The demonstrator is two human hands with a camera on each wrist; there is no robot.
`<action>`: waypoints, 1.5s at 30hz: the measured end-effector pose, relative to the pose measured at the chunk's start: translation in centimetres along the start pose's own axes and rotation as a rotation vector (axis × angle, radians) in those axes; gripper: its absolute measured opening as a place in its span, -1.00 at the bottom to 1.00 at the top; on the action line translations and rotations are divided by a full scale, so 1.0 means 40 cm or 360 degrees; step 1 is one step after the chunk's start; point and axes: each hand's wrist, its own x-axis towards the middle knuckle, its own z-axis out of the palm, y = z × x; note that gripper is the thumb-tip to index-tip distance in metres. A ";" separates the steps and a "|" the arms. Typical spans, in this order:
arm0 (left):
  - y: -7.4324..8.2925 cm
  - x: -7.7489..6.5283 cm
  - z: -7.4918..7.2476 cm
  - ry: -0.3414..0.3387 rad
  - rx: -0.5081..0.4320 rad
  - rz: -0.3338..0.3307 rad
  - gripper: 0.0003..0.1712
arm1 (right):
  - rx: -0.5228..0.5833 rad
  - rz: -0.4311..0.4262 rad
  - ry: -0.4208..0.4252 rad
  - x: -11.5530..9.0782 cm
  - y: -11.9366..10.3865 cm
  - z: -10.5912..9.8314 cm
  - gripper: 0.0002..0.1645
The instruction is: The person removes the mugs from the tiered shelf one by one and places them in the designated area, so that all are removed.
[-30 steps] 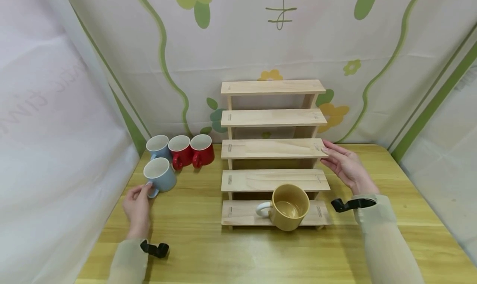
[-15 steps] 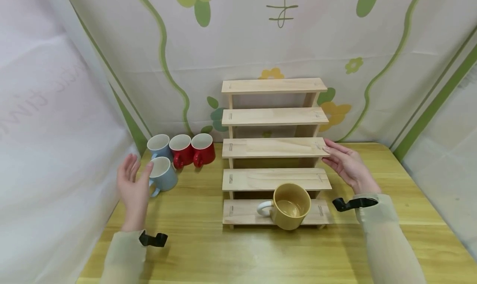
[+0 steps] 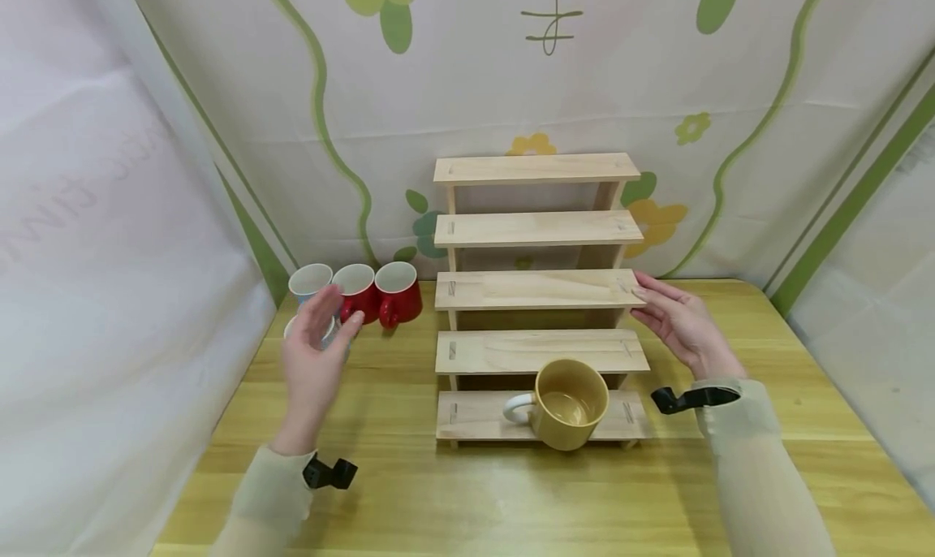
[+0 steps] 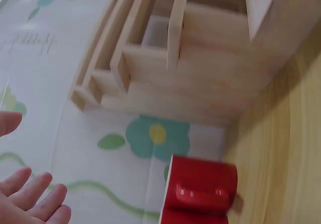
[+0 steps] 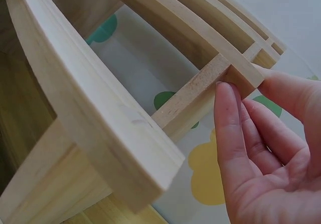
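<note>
My left hand (image 3: pixel 314 378) is raised with its fingers spread, overlapping the nearer light blue mug (image 3: pixel 328 330) in the head view and hiding most of it. In the left wrist view its fingers (image 4: pixel 32 189) hold nothing. My right hand (image 3: pixel 682 330) pinches the right end of the middle board of a stepped wooden display rack (image 3: pixel 533 289), also close up in the right wrist view. A yellow mug (image 3: pixel 570 411) with a white handle sits on the rack's lowest step, its handle pointing left.
Behind my left hand stand another light blue mug (image 3: pixel 310 279) and two red mugs, a middle one (image 3: pixel 357 281) and a right one (image 3: pixel 398 293). A printed cloth (image 3: pixel 482 78) hangs behind the wooden table (image 3: pixel 409 492).
My left hand has let go of the nearer blue mug's handle, lifted, and moved right over that mug. The right hand keeps its hold on the rack.
</note>
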 end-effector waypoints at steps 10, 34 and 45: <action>0.030 -0.068 0.094 -0.0415 -0.0096 0.0042 -0.39 | -0.0201 -0.0007 0.0091 -0.003 -0.016 0.006 -0.63; 0.035 -0.154 0.194 -0.0910 -0.0215 -0.0204 -0.45 | -0.0399 0.0039 0.0050 -0.004 -0.055 0.000 -0.63; 0.027 -0.219 0.258 -0.1210 -0.0301 -0.0258 -0.44 | -0.0373 0.0052 0.0055 -0.007 -0.049 -0.007 -0.59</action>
